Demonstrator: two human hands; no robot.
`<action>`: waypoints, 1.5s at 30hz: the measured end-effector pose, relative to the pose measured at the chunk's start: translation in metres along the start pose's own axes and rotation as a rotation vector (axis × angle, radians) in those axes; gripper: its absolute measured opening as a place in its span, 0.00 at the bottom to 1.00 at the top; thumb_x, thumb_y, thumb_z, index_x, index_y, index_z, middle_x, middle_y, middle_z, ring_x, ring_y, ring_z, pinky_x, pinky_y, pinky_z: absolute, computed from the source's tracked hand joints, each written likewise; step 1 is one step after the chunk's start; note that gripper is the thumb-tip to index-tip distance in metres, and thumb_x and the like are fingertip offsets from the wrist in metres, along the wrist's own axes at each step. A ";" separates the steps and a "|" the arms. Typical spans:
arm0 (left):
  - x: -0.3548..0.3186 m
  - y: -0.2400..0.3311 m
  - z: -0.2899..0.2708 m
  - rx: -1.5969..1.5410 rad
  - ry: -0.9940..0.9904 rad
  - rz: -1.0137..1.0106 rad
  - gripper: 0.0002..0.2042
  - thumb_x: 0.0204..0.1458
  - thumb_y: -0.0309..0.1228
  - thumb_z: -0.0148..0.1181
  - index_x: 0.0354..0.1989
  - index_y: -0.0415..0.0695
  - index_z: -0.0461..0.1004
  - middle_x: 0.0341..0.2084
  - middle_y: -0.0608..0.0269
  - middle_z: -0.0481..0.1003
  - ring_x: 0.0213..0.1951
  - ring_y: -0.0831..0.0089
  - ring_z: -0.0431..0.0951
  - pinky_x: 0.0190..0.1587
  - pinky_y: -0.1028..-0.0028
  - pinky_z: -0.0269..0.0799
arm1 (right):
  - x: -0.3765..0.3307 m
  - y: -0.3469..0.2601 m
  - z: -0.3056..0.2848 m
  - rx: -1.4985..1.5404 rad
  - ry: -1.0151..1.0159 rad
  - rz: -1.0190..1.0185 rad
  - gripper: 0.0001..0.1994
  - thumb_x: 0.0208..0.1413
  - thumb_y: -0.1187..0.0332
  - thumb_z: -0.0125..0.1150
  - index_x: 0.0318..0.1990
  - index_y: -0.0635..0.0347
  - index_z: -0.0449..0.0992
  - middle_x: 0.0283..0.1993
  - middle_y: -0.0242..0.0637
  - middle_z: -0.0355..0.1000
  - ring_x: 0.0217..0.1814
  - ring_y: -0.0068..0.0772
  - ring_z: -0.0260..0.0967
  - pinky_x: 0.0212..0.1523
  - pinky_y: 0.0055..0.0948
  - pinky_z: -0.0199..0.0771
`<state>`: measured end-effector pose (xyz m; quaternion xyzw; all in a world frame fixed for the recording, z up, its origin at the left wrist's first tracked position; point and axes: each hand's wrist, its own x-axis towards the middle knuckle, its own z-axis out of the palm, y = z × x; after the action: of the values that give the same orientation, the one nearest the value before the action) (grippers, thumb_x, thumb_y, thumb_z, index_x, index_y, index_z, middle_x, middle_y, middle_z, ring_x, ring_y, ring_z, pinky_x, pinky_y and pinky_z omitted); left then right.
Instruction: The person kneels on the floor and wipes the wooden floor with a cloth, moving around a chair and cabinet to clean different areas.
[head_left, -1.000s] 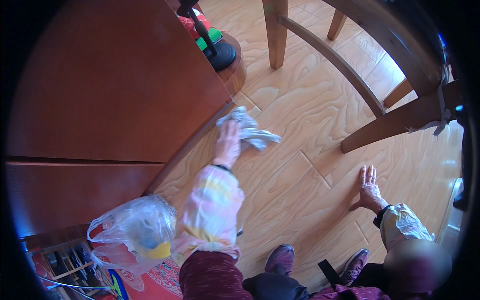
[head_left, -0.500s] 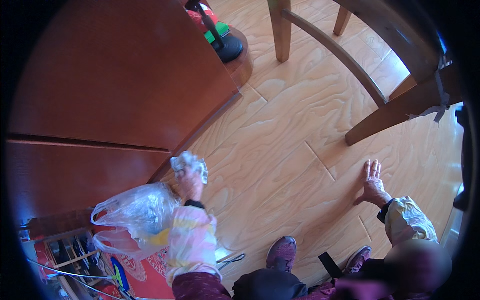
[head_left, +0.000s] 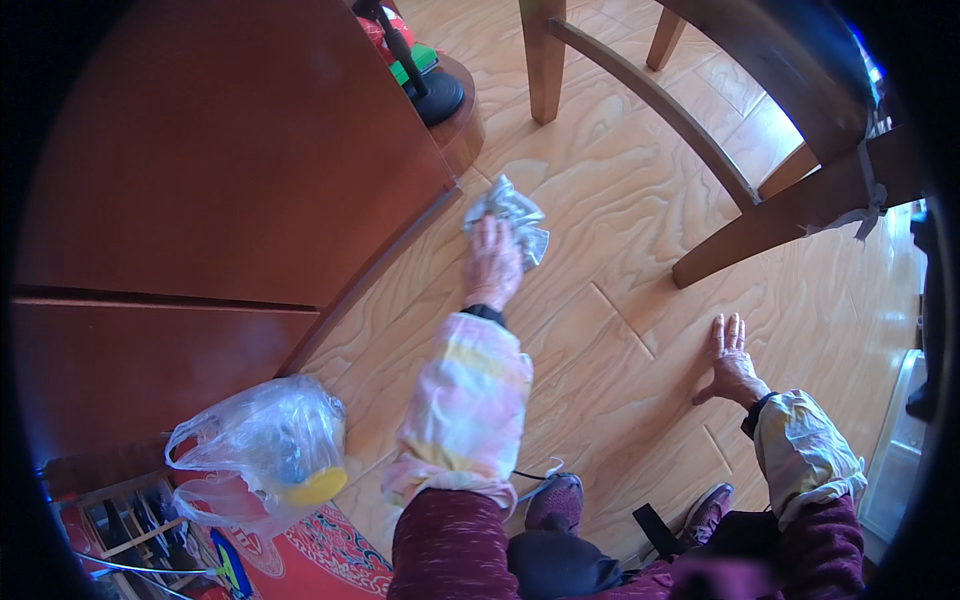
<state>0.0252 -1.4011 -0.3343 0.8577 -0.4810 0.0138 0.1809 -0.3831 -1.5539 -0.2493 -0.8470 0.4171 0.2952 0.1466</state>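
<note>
My left hand (head_left: pixel 493 263) presses a crumpled grey cloth (head_left: pixel 510 215) onto the light wooden floor (head_left: pixel 600 200), close to the base of a dark brown cabinet (head_left: pixel 230 150). The arm is stretched forward in a pale patterned sleeve cover. My right hand (head_left: pixel 732 357) lies flat on the floor with its fingers spread, holding nothing. My shoes (head_left: pixel 552 500) show at the lower edge.
A clear plastic bag (head_left: pixel 262 452) with a yellow thing inside sits at the lower left beside a red patterned mat (head_left: pixel 330 555). Wooden chair legs (head_left: pixel 660 100) stand ahead on the right. A black round stand base (head_left: pixel 435 95) sits by the cabinet's corner.
My left hand has swept the cloth forward again from beside the plastic bag to the floor by the cabinet's base. The right hand has stayed planted.
</note>
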 end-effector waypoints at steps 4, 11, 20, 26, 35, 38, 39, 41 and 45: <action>-0.082 -0.078 -0.050 0.037 -0.083 -0.188 0.23 0.53 0.31 0.50 0.57 0.36 0.60 0.58 0.41 0.57 0.60 0.45 0.57 0.61 0.57 0.57 | 0.000 0.003 0.004 0.015 0.024 -0.022 0.78 0.07 0.52 0.84 0.68 0.65 0.31 0.69 0.69 0.23 0.73 0.69 0.21 0.62 0.62 0.53; -0.253 -0.130 -0.104 0.216 -0.014 -0.649 0.17 0.49 0.31 0.51 0.46 0.34 0.72 0.57 0.42 0.60 0.61 0.41 0.54 0.63 0.48 0.47 | -0.002 -0.003 0.003 0.043 0.014 -0.007 0.76 0.11 0.55 0.84 0.68 0.67 0.31 0.69 0.69 0.23 0.72 0.71 0.21 0.59 0.68 0.52; -0.079 0.007 -0.024 0.024 0.009 0.014 0.24 0.49 0.30 0.51 0.55 0.32 0.59 0.53 0.39 0.57 0.58 0.42 0.55 0.62 0.52 0.50 | -0.005 -0.010 -0.007 0.066 -0.028 -0.002 0.76 0.11 0.54 0.84 0.67 0.68 0.31 0.68 0.71 0.22 0.72 0.72 0.19 0.58 0.72 0.50; 0.042 0.084 0.011 -0.037 -0.159 0.188 0.26 0.49 0.34 0.54 0.58 0.41 0.62 0.59 0.43 0.57 0.61 0.46 0.55 0.63 0.55 0.54 | -0.004 -0.004 -0.008 0.032 -0.045 -0.025 0.75 0.12 0.48 0.82 0.68 0.68 0.32 0.68 0.72 0.23 0.72 0.72 0.18 0.58 0.72 0.52; -0.140 -0.001 -0.059 -0.028 -0.327 0.220 0.25 0.51 0.27 0.50 0.60 0.42 0.60 0.63 0.51 0.54 0.65 0.53 0.51 0.63 0.58 0.55 | -0.003 0.007 0.002 0.044 0.009 -0.068 0.74 0.14 0.48 0.82 0.69 0.61 0.33 0.70 0.67 0.23 0.73 0.68 0.19 0.60 0.71 0.49; -0.222 -0.039 -0.114 0.129 -0.453 -0.088 0.26 0.51 0.27 0.50 0.61 0.39 0.58 0.61 0.45 0.55 0.64 0.47 0.51 0.65 0.56 0.51 | -0.002 0.012 0.008 0.084 0.059 -0.110 0.72 0.17 0.49 0.82 0.69 0.59 0.34 0.70 0.66 0.24 0.73 0.67 0.21 0.60 0.70 0.49; -0.242 -0.047 -0.125 0.083 -0.498 -0.304 0.26 0.51 0.27 0.50 0.61 0.38 0.57 0.61 0.41 0.53 0.64 0.42 0.51 0.65 0.54 0.49 | -0.002 0.013 0.009 0.086 0.075 -0.118 0.72 0.17 0.49 0.82 0.69 0.59 0.34 0.70 0.66 0.25 0.73 0.67 0.21 0.60 0.70 0.49; -0.266 -0.053 -0.131 0.139 -0.364 -0.299 0.26 0.51 0.26 0.49 0.61 0.35 0.56 0.61 0.39 0.51 0.64 0.40 0.49 0.66 0.53 0.46 | -0.002 0.012 0.010 0.091 0.093 -0.124 0.71 0.18 0.49 0.82 0.69 0.59 0.35 0.70 0.66 0.25 0.73 0.67 0.22 0.60 0.70 0.50; -0.245 -0.048 -0.103 0.061 -0.214 -0.249 0.24 0.52 0.23 0.47 0.60 0.33 0.57 0.62 0.40 0.52 0.64 0.41 0.48 0.66 0.55 0.46 | -0.005 0.006 0.007 0.088 0.085 -0.091 0.70 0.18 0.51 0.82 0.69 0.59 0.36 0.70 0.67 0.26 0.73 0.67 0.23 0.60 0.69 0.51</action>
<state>-0.0513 -1.1445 -0.3009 0.9124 -0.3868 -0.0859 0.1028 -0.3929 -1.5513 -0.2520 -0.8696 0.3967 0.2332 0.1790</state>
